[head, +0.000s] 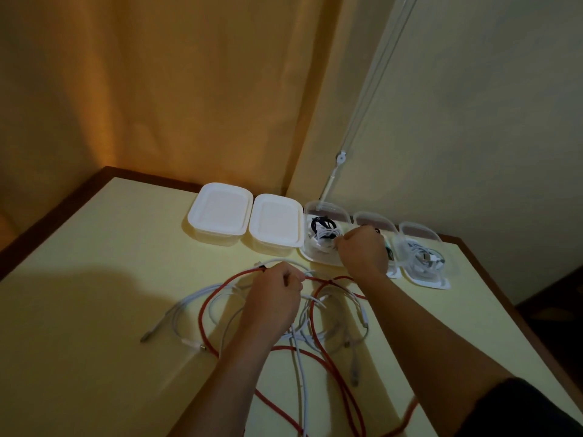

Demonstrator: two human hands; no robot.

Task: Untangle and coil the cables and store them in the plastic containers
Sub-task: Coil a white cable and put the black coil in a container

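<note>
Basically one view, the head camera. Tangled cables [315, 320] lie at lower centre of the frame on the yellow table [94, 310]: a red cable [202, 313] looped through several white cables [186, 305]. Five containers run along the table's far edge at mid frame: two closed white containers [220, 212] on the left, then three open clear ones. The first open container [315, 247] already holds coiled black and white cable; the rightmost container [422, 257] holds white cable too.

Left hand [274, 294] is closed, pinching red and white strands together above the tangle. Right hand [362, 250] is curled shut over the gap between the first and second open containers; it seems to be pressing or tucking something in, but what it grips can't be told.

Step in hand, my guess: settling a coil into a container while the left keeps the tangle steady. To do it well, press the coil flat below the rim so it doesn't spring out, and keep the left hand's pinch loose so loops don't tighten.

Hard to see: the middle open container [375, 220] is mostly behind the right hand, contents unclear. Red cable runs off the bottom edge. Dim light, connector types unreadable.
</note>
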